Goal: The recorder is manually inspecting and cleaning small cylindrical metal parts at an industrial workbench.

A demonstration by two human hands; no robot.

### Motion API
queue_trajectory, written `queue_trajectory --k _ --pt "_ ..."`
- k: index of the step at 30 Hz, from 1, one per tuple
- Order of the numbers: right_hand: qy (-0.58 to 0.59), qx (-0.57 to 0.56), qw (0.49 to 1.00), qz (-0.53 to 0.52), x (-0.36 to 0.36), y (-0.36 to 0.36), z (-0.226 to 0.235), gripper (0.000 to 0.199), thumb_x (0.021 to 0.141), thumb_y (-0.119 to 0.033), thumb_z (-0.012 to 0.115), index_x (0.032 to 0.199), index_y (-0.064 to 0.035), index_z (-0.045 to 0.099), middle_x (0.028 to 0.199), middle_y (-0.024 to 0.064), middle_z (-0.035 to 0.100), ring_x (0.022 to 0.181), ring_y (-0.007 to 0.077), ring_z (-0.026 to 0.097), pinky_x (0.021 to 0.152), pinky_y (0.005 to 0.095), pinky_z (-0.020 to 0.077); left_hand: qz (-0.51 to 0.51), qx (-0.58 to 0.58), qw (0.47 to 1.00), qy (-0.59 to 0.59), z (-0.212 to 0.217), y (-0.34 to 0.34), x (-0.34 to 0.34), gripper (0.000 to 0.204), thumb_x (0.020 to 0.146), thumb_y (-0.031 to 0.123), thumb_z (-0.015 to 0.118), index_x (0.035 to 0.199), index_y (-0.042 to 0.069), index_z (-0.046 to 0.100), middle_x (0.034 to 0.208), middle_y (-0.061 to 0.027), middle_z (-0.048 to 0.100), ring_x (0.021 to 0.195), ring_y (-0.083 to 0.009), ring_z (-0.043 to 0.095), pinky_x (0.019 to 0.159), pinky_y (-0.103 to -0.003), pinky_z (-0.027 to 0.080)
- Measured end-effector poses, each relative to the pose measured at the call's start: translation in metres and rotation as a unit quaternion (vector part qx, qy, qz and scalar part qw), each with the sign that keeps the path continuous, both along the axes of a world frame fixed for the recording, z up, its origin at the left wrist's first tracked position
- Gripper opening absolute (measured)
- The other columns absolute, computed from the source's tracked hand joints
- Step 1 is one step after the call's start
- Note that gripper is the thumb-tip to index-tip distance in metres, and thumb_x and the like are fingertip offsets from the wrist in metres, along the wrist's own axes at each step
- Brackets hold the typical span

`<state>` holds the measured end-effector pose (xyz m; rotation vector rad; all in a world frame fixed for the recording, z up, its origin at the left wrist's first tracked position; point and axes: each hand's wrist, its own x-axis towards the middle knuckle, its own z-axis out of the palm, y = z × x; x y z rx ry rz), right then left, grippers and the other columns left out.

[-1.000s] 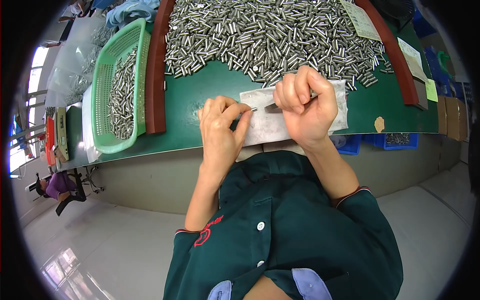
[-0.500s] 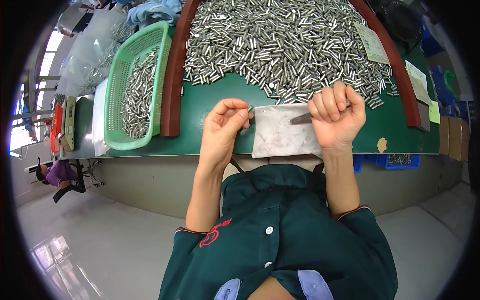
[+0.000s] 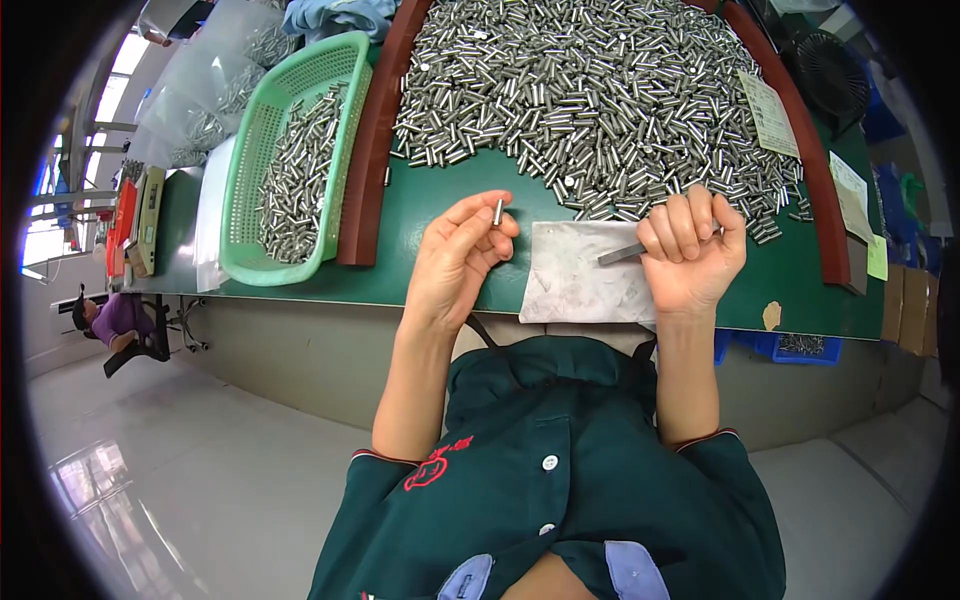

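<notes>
Between the thumb and fingers of my left hand (image 3: 458, 252) is a small shiny metal pin (image 3: 498, 212), held upright over the green tabletop. My right hand (image 3: 692, 252) is closed round a flat grey metal strip (image 3: 621, 255), whose free end sticks out to the left; the rest is hidden in the fist. Under that strip lies a stained whitish cloth (image 3: 575, 285) at the table's front edge. Beyond both hands spreads a large heap of similar metal pins (image 3: 580, 95).
A green plastic basket (image 3: 233, 215) part filled with pins stands left of a dark red rail (image 3: 362, 205). Another red rail (image 3: 832, 235) bounds the heap at right, with paper slips (image 3: 768, 112) near it. Farther right is a black fan (image 3: 830, 72). At far left sits a person in purple (image 3: 118, 325).
My left hand has turned so that the pin in its fingers now shows upright. The whole view has shifted slightly; my right hand still grips the metal strip above the cloth.
</notes>
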<state>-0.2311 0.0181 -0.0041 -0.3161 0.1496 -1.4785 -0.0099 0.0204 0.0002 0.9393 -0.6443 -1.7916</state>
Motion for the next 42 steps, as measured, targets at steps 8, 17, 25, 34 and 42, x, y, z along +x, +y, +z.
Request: queue_trajectory --k 8,17,25,34,42 --pt "-0.002 0.001 1.0 0.007 -0.002 0.001 -0.001 0.031 0.083 -0.024 0.039 0.055 -0.0127 0.035 0.043 -0.0025 0.03 0.04 0.0081 0.021 0.04 0.0236 0.0195 -0.007 -0.099 0.971 -0.218 0.008 -0.02 -0.003 0.016 0.085 0.015 0.052 0.078 0.002 0.054 0.061 0.0041 0.043 0.052 -0.003 0.036 0.045 -0.019 0.027" --pt "-0.003 0.009 1.0 0.005 -0.002 0.002 -0.001 0.03 0.084 -0.024 0.039 0.056 -0.0129 0.035 0.043 -0.0026 0.029 0.039 0.008 0.021 0.04 0.0236 0.0198 0.004 -0.394 0.655 -0.645 0.007 -0.049 -0.019 0.013 0.071 0.005 0.06 0.085 0.004 0.06 0.058 -0.0103 0.052 0.051 -0.0233 0.05 0.048 -0.034 0.039" --pt "0.001 0.005 1.0 0.004 -0.002 0.002 -0.003 0.03 0.084 -0.023 0.038 0.056 -0.013 0.035 0.043 -0.0027 0.029 0.039 0.0078 0.021 0.04 0.0234 0.0193 -0.036 -0.435 0.608 -0.663 0.002 -0.045 -0.008 0.014 0.069 0.009 0.063 0.083 0.006 0.059 0.066 -0.0107 0.056 0.063 -0.0287 0.055 0.055 -0.038 0.042" --pt "0.006 0.007 1.0 0.002 -0.004 0.003 -0.001 0.029 0.084 -0.023 0.038 0.057 -0.0128 0.035 0.043 -0.0028 0.029 0.039 0.0078 0.021 0.04 0.0236 0.0189 -0.057 -0.422 0.65 -0.63 0.001 -0.038 -0.008 0.009 0.071 0.009 0.062 0.074 0.004 0.057 0.066 -0.0118 0.056 0.064 -0.0287 0.056 0.056 -0.037 0.042" --pt "0.047 -0.04 0.998 0.001 0.004 0.01 0.015 0.035 0.085 -0.031 0.034 0.057 -0.0107 0.033 0.045 -0.0012 0.03 0.043 0.0103 0.021 0.046 0.0266 0.0202 -0.038 -0.262 0.802 -0.535 0.018 -0.022 -0.002 0.008 0.076 0.007 0.059 0.076 0.0 0.055 0.055 -0.0012 0.045 0.051 -0.0078 0.043 0.048 -0.021 0.035"
